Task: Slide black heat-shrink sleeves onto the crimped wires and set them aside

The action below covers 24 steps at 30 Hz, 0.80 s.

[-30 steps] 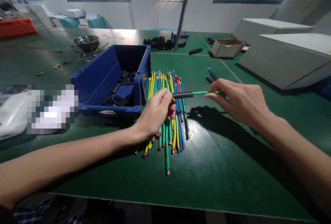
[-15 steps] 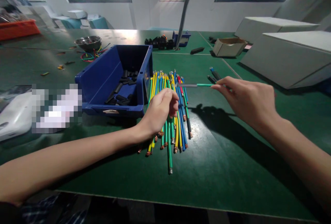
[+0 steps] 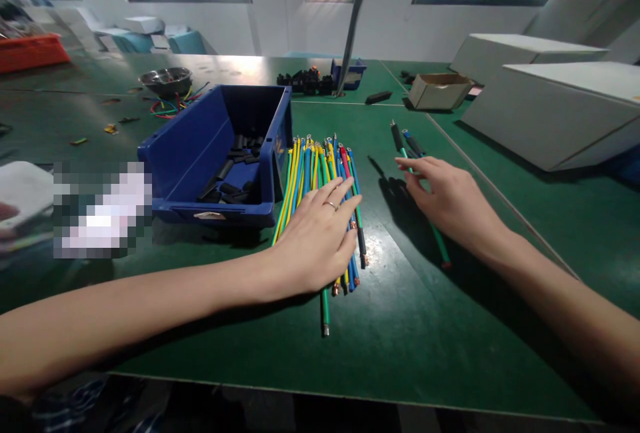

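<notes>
My left hand (image 3: 320, 240) lies flat, fingers stretched, on a bundle of yellow, green, blue and red wires (image 3: 320, 173) spread on the green table. My right hand (image 3: 447, 203) rests over a green wire (image 3: 440, 246) with a black sleeve at its far end, laid beside two other sleeved wires (image 3: 407, 140); its fingers are extended and loosely on the wire. A blue bin (image 3: 210, 153) holding several short black tubes (image 3: 235, 166) stands just left of the bundle.
Grey boxes (image 3: 545, 106) fill the right side. A small cardboard box (image 3: 439, 91), a metal pole (image 3: 353, 26), black parts (image 3: 305, 80), a steel bowl (image 3: 166, 80) with loose wires, and a white object (image 3: 23, 190) at far left surround the work spot.
The right hand carried the green sleeved wire away from the left hand and laid it on the table at right. The left hand opened and dropped flat onto the bundle.
</notes>
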{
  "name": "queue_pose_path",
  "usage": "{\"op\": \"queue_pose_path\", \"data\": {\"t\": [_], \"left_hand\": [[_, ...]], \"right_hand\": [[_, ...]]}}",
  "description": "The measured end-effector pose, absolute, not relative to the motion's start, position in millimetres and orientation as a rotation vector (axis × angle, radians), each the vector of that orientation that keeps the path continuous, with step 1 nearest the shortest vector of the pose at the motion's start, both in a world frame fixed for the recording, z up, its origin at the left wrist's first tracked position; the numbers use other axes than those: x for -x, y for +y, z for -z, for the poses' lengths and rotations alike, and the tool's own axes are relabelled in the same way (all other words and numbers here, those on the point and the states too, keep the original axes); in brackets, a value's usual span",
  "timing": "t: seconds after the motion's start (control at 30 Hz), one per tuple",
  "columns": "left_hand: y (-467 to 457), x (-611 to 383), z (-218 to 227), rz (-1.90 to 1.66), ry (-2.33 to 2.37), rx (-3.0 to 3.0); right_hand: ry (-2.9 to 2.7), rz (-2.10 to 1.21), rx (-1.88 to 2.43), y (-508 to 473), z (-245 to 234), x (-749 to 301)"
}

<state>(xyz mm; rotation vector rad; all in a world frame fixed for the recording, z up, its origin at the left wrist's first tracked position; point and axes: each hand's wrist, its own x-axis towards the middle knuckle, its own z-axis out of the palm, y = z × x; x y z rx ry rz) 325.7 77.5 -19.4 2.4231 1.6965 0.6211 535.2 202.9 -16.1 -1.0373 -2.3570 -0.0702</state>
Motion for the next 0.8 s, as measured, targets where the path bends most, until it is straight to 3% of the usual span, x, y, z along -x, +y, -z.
{"op": "queue_pose_path", "data": {"t": [0.17, 0.6, 0.8], "left_hand": [[78.3, -326.2, 22.6, -0.475, 1.749, -2.401], [75.7, -325.7, 22.8, -0.496, 1.756, -2.461], [75.7, -327.0, 21.6, -0.499, 1.757, -2.446]], "right_hand": [[-2.445, 0.131, 0.993, 214.9, 33.6, -537.6], [-2.529, 0.372, 1.081, 229.9, 36.9, -552.7], [-2.524, 0.318, 1.111, 248.7, 39.7, -565.0]]}}
